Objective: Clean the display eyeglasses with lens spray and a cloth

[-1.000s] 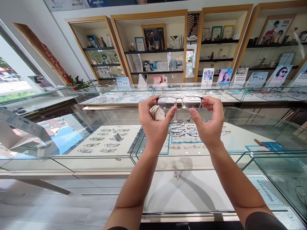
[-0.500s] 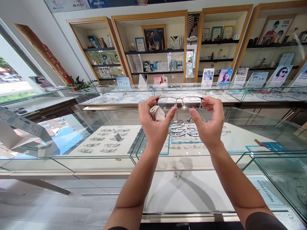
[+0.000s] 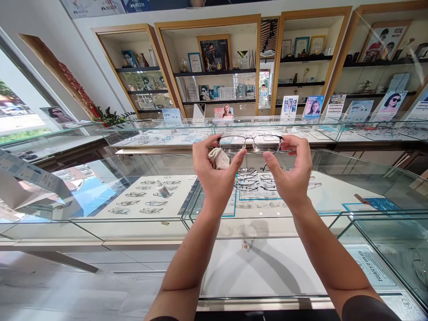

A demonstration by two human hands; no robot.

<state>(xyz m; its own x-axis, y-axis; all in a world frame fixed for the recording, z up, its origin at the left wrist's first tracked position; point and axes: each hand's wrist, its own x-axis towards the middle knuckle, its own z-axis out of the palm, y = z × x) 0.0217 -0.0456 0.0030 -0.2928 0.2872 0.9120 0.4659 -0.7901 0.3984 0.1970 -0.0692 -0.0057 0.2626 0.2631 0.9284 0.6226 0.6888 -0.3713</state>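
Note:
A pair of eyeglasses (image 3: 249, 139) with dark upper rims and clear lenses is held up level between both hands, above the glass counter. My left hand (image 3: 216, 167) is closed on the left end of the frame and also keeps a crumpled beige cloth (image 3: 219, 158) against its palm. At the other end, my right hand (image 3: 291, 169) pinches the frame, fingertips by the hinge and thumb below the lens. The temples are mostly hidden from view.
A small white spray bottle (image 3: 162, 188) stands on the glass display case (image 3: 133, 219) at left. Several spectacle frames (image 3: 153, 203) lie inside it. Further back are another glass counter (image 3: 160, 127) with cards standing on it and wooden wall shelves (image 3: 214, 73). A plant (image 3: 112, 117) sits at far left.
The eyeglasses and both hands have shifted very slightly to the left. The hold is the same, and the cloth stays in my left hand.

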